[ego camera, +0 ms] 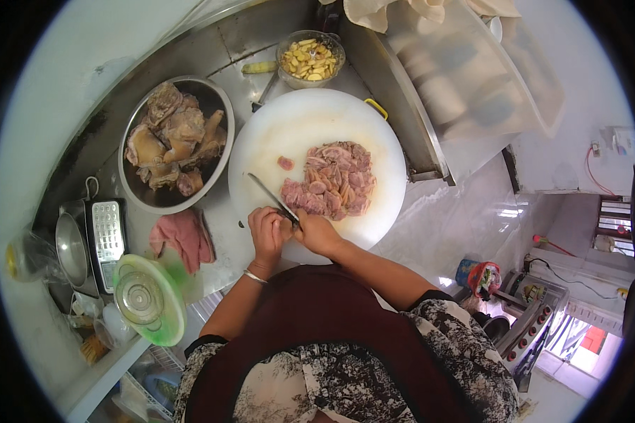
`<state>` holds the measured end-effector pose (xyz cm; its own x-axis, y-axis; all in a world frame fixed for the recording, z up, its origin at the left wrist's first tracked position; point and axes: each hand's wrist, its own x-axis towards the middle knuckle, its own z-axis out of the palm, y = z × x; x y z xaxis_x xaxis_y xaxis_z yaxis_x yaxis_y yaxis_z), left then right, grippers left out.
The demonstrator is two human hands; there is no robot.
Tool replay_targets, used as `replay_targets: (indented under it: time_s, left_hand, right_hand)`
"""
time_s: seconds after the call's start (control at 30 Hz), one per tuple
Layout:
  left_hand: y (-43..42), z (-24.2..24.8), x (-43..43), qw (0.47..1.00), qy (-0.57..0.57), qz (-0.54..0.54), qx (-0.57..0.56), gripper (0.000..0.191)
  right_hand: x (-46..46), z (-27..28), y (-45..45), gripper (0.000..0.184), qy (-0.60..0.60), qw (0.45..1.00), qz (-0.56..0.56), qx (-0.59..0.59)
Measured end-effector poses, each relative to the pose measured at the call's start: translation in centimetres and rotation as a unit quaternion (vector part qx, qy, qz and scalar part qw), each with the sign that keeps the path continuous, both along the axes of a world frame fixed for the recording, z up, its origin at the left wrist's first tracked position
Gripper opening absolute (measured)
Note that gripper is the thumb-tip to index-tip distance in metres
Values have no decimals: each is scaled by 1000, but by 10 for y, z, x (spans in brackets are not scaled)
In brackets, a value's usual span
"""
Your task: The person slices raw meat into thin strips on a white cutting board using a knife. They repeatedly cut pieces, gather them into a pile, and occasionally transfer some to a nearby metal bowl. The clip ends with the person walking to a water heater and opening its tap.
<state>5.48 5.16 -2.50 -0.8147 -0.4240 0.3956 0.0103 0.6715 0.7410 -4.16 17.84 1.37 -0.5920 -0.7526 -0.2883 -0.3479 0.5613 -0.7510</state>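
Observation:
My right hand is closed around the handle end of a knife, low over the near edge of a round white cutting board. The blade slants up and to the left above the board. Curled fingers of my left hand are beside the knife, close against my right hand; whether they grip anything is hidden. Just beyond both hands lies a heap of sliced cooked meat. One separate slice rests to the left of the heap.
A steel bowl of large meat pieces stands left of the board. Behind is a clear bowl of sliced ginger. A pink cloth, a digital scale and a green-rimmed lid are at the left.

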Motion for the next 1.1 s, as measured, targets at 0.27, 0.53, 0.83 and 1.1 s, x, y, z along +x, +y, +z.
replay_targets:
  time_s: [0.27,0.53,0.83,1.1]
  left_hand:
    - [-21,29,32,990,-109,-85,30,42]
    - [-5,26,16,994,-59,-50,-82,35]
    - [-5,11,6,994,-7,-72,-78,8]
    - [-4,1,6,996,-5,-56,-73,10]
  right_hand:
    - [-21,18,39,26,-7,1000,-12,20]
    - [-10,65,63,18,5,999,30,41]
    - [-3,98,74,20,13,994,87,64]
    - [-4,95,68,24,-37,991,97,78]
